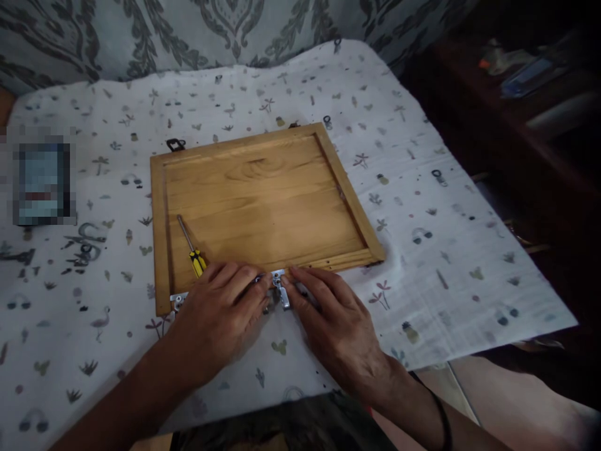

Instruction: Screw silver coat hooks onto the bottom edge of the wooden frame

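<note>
Curling on either side of a metal latch (284, 296), our left hand (220, 307) and right hand (340, 322) hold thumb close to forefinger; whether either grips it, we cannot tell. The latch sits at six o'clock on the wooden board (267, 207), a screwdriver (194, 254) at eight.

Can't read any txt, brand, nr or sign. Can't make out lettering on pixelated object (41, 181), far L, blocked out too coarsely, nor on bluish item (530, 76), upper R, too dim/blurred.
</note>
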The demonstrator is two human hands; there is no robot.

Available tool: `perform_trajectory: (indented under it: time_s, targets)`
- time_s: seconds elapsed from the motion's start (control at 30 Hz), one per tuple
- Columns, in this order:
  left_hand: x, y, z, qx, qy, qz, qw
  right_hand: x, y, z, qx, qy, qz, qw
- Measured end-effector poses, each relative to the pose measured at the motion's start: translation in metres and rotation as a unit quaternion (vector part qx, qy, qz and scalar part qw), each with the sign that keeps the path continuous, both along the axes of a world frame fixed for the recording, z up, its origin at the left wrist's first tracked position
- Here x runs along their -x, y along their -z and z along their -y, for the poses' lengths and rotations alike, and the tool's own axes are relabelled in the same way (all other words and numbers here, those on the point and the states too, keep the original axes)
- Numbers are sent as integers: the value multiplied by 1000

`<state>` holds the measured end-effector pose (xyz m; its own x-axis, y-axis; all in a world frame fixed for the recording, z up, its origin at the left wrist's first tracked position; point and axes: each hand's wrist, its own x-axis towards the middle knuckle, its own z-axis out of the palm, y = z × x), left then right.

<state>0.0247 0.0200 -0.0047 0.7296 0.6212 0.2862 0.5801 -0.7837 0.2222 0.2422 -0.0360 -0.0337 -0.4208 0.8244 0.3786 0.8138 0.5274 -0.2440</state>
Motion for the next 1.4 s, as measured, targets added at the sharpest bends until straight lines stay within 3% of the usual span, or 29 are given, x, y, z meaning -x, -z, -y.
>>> perform_trajectory:
  time_s: [0.33,0.63,0.83,1.4]
  targets:
    - [-2,-3,0,1,0,-10,1000,2,5,2,7,6,-25,1000]
    - [2,-1,2,2,-8,-19,1000,1,-3,-8,25,-3,-131,991]
    - [2,-1,2,-5,-8,-27,1000,8,-6,-5,48,26,-210,976]
    - [3,-1,3,-9,-5,-12,1000,13,3,-7,70,28,-228,971]
